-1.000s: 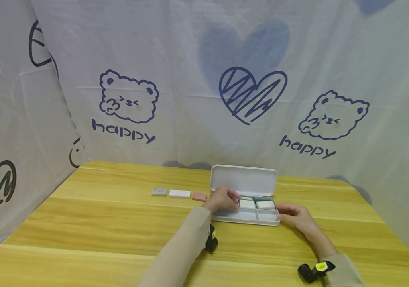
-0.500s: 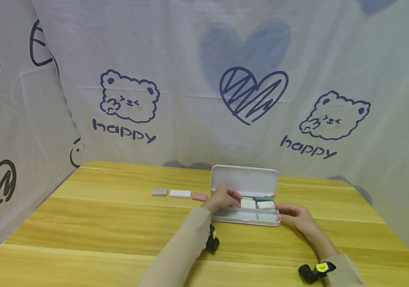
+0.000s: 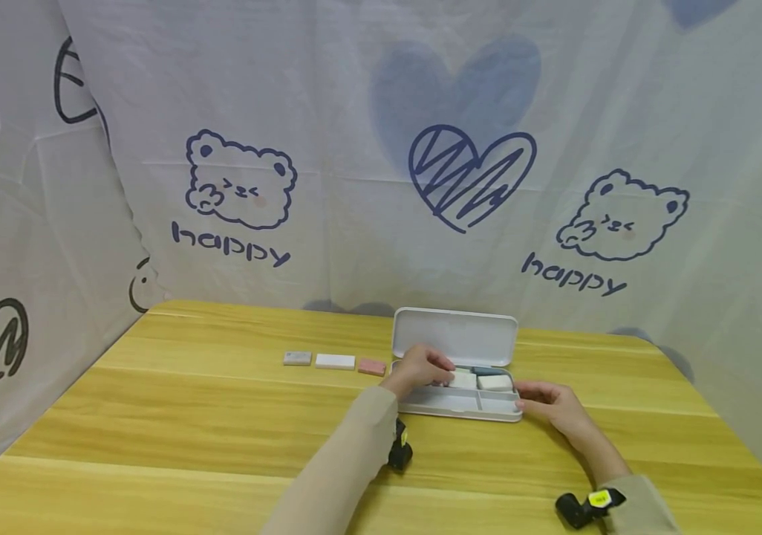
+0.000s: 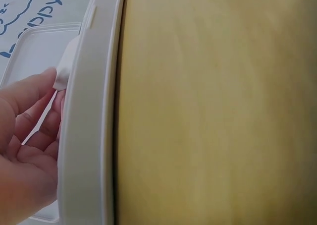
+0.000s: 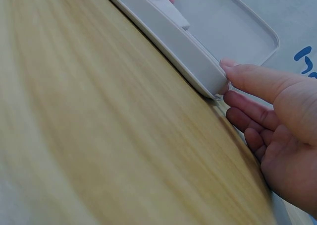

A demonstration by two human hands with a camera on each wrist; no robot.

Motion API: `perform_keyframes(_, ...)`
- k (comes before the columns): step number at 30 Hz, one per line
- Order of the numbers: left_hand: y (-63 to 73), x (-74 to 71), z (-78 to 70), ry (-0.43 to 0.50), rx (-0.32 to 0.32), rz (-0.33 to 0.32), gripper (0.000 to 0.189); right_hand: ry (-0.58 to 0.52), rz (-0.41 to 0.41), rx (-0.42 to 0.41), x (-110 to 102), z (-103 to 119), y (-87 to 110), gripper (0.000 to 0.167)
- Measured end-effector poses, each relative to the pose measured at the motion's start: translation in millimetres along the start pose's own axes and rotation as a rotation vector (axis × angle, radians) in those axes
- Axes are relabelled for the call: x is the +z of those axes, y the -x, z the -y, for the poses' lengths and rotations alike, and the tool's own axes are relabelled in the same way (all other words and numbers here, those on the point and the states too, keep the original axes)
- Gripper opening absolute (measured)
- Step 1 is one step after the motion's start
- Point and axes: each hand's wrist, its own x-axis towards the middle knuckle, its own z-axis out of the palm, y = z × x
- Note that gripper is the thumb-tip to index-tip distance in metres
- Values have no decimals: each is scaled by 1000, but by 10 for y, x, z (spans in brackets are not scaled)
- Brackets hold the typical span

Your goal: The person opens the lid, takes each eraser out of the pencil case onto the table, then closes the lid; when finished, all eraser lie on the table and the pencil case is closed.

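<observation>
A white hinged case (image 3: 437, 401) with divided compartments lies on the table, its lid (image 3: 454, 336) raised. My left hand (image 3: 419, 365) reaches into the case's back row. Its thumb and fingers pinch a white eraser (image 4: 64, 69), whose far side is hidden by the case wall in the left wrist view. Just right of it sits another white block-shaped eraser (image 3: 495, 383), with a blue-grey piece (image 3: 488, 370) behind. At the case's right end, my right hand (image 3: 555, 407) grips the corner between thumb and fingers (image 5: 247, 84).
Left of the case, a grey eraser (image 3: 297, 358), a long white eraser (image 3: 336, 362) and a pink eraser (image 3: 372, 366) lie in a row on the wooden table (image 3: 207, 431). A printed cloth (image 3: 354, 245) hangs behind the table's back edge.
My left hand has shifted slightly right inside the case, its fingertips coming over the white eraser. That eraser has moved a little to the right. My right hand stays at the case's end.
</observation>
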Motion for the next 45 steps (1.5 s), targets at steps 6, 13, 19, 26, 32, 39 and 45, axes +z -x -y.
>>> perform_keyframes(6, -8, 40, -2, 17, 4, -22, 5, 16, -9, 2, -4, -7, 4, 41)
perform_keyframes(13, -11, 53, 11, 27, 14, -36, 5, 18, -8, -4, -6, -10, 1, 42)
perform_keyframes(19, -20, 63, -7, 33, 5, -43, 5, 11, -4, -15, -7, -12, 0, 41)
perform_keyframes(26, -15, 69, -28, 54, 18, -63, 5, 11, -7, -14, -4, -9, 4, 42)
perform_keyframes(32, -29, 35, -49, 66, 24, -80, 6, 18, -11, -13, -4, -14, 2, 41)
perform_keyframes(39, -22, -80, -61, 90, 28, -74, 10, 18, -9, -5, -2, -3, -1, 42)
perform_keyframes(45, 3, -211, -35, 139, 65, -43, 13, 19, -14, 6, -2, -2, 0, 42)
